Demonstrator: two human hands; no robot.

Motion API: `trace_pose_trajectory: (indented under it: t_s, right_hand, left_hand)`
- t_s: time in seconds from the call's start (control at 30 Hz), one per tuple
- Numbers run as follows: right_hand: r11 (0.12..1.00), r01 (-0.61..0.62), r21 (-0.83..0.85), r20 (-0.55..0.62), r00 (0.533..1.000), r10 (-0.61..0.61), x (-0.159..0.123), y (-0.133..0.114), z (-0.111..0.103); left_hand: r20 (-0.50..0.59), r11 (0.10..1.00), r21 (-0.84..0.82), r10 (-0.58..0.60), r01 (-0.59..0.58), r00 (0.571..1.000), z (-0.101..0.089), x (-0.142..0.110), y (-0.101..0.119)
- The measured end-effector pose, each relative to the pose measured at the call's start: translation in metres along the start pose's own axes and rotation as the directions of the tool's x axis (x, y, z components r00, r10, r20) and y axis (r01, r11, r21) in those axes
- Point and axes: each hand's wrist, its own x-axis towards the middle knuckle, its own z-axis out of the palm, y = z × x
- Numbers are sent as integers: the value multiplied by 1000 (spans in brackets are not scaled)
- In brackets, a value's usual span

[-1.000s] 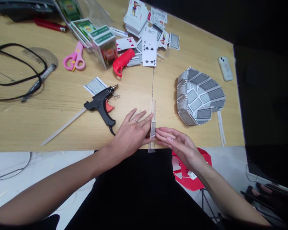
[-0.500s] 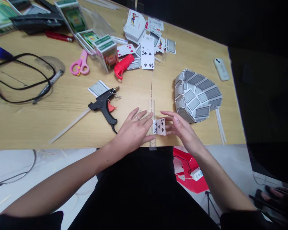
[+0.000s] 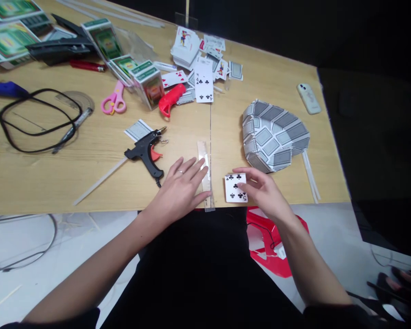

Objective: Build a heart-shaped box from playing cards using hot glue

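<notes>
Along the wooden surface's near edge, a spread left hand touches a clear ruler while the right hand pinches a five-of-clubs card.

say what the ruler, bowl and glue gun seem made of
Ruler: probably clear plastic, glossy; the table shows through and a bright glint sits on it.
Bowl: likely paper playing cards, low-sheen; patterned backs with pale borders show.
Glue gun: probably hard plastic, fairly dull black; its pale nozzle looks metallic.
</notes>
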Motion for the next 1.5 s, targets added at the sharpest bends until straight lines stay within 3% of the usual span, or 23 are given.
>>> trace_pose_trajectory:
  t_s: [0.17,0.3,0.43,0.67,0.83,1.03,1.5]
  right_hand:
    - [991,3,137,-211,977,27,2,21,14]
    - [990,58,129,-306,952,-16,4,34,19]
    - [985,146,92,-381,919,-100,1,36,21]
    - [975,215,47,-340,922,-187,-4,38,35]
    - [978,210,2,-299,933,-200,-3,45,34]
    - [977,201,-75,-226,950,-213,1,39,24]
    - [980,162,-120,-218,958,-185,2,31,23]
  left_hand:
    - [65,999,31,23,-25,998,-2,-7,12]
    - [110,996,85,15,-24,994,-3,-9,21]
    - [82,997,78,14,-20,997,-3,-7,27]
    - [-45,999,-3,44,-44,998,6,0,29]
    - [54,997,-10,75,-75,996,10,3,26]
    - [139,995,-55,89,-82,986,2,9,22]
    - [64,989,-49,139,-136,988,11,15,14]
